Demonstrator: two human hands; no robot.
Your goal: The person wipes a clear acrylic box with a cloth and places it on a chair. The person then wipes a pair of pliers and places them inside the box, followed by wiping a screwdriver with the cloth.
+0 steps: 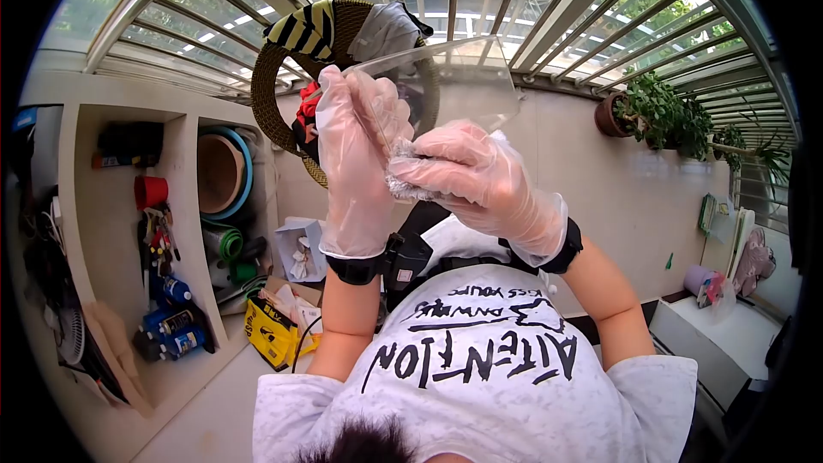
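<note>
Both of my hands wear thin clear plastic gloves. My left hand [356, 150] is closed on the near left edge of a transparent panel [480, 77], which tilts up and away from me. I cannot tell whether the panel is glass or plastic. Against its near edge, my right hand [480, 176] pinches a grey, fuzzy scrubber [407, 173] that looks like steel wool. The scrubber sits close beside my left palm. My right fingers cover part of it and the panel's lower corner.
Beyond my hands stands a woven basket [267, 111] with striped, grey and red cloths. Shelves [176, 231] on the left hold bottles [180, 321], tools and basins [225, 176]. A yellow bag [273, 332] lies below. Potted plants [660, 116] line the barred window at right; a white cabinet [716, 334] stands nearer.
</note>
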